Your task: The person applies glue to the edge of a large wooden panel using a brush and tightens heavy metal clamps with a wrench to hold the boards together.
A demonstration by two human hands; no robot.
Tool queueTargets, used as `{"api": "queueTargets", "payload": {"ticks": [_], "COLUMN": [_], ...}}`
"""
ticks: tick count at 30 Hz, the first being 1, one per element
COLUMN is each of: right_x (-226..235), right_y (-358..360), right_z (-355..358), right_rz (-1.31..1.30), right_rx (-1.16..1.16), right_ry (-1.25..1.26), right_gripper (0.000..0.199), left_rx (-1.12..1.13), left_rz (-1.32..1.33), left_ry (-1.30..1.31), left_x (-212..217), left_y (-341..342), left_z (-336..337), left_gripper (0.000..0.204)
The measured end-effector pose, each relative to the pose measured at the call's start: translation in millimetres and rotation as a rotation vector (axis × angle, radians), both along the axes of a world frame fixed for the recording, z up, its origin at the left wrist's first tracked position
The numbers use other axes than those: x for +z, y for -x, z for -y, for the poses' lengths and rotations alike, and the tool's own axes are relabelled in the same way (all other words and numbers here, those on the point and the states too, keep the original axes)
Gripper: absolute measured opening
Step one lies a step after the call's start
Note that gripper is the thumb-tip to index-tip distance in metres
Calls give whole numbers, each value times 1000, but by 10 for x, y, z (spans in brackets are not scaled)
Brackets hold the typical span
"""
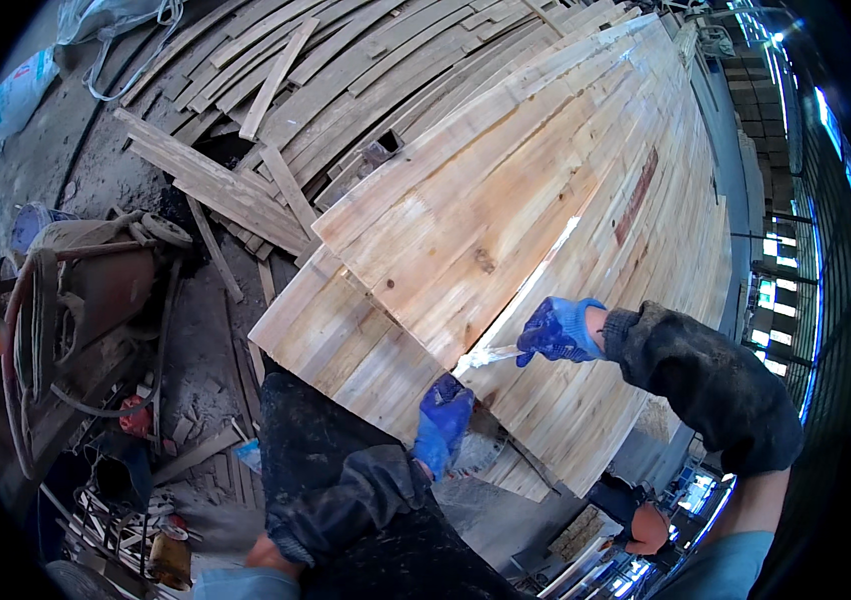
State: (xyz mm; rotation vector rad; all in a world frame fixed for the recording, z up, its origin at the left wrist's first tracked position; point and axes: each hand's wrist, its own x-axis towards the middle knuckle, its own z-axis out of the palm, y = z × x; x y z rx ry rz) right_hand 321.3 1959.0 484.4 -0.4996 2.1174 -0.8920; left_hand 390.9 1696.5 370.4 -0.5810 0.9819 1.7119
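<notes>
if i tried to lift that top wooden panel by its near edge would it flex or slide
The top wooden panel looks wide and thin, glued from many strips, so it would probably sag somewhat. It seems heavy for one person. Lying flat on similar panels, its smooth face might slide, though the right hand rests on it.

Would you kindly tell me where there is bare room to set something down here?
The upper stretch of the top wood panel beyond the right hand is bare. The floor left of the stack is crowded with offcuts, hoses and a wheelbarrow.
</notes>
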Motion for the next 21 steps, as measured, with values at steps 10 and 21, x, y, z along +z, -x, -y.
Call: {"api": "queueTargets", "payload": {"ticks": [10,21], "right_x": [155,682], "right_y": [-202,-1687], "right_z": [2,818], "right_rz": [-140,436], "right_rx": [-98,-1549], "right_ry": [19,353], "right_gripper": [23,27], "left_rx": [-108,-84], "left_rz": [-36,-85], "left_ry": [-21,-20], "left_x": [-106,-72], "left_y": [-110,68], "left_z": [67,7], "left_gripper": [6,11]}}
